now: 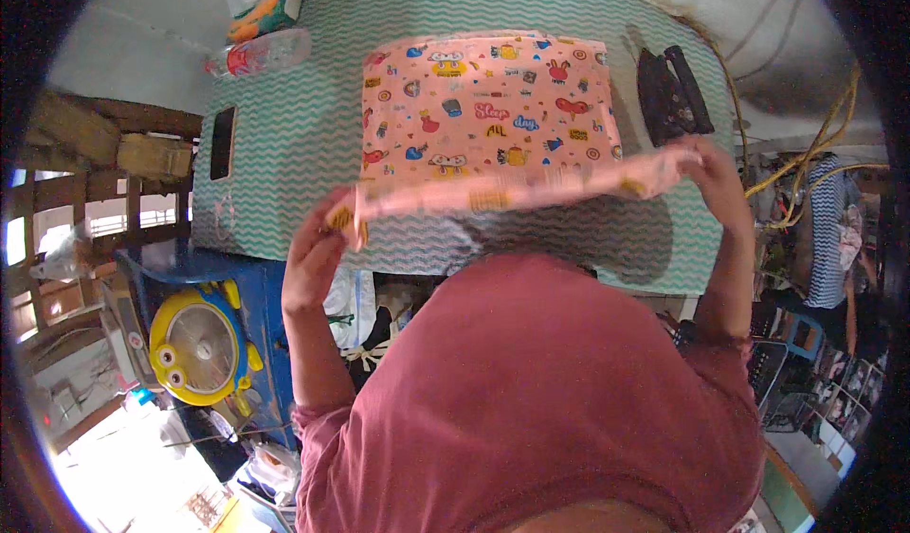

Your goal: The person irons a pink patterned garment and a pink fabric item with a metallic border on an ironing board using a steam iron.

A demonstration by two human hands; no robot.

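A pink printed cloth [490, 114] with cartoon figures and words lies spread and folded on a table covered with a green and white zigzag cloth [320, 128]. Its near part, a narrow pink strip [498, 192], is raised between my hands; whether it is joined to the flat part cannot be told. My left hand [320, 245] pinches the strip's left end, beyond the table's near left part. My right hand [700, 167] grips its right end, close to a dark folded item [672, 99]. The strip is somewhat blurred.
A clear plastic bottle [263, 53] lies at the far left beside a tissue pack [274, 14]. A black smartphone [223, 142] rests near the left edge. Below stands a yellow and blue fan [202, 348] by a blue cabinet [263, 277]. Yellow cords [803, 160] hang at the right.
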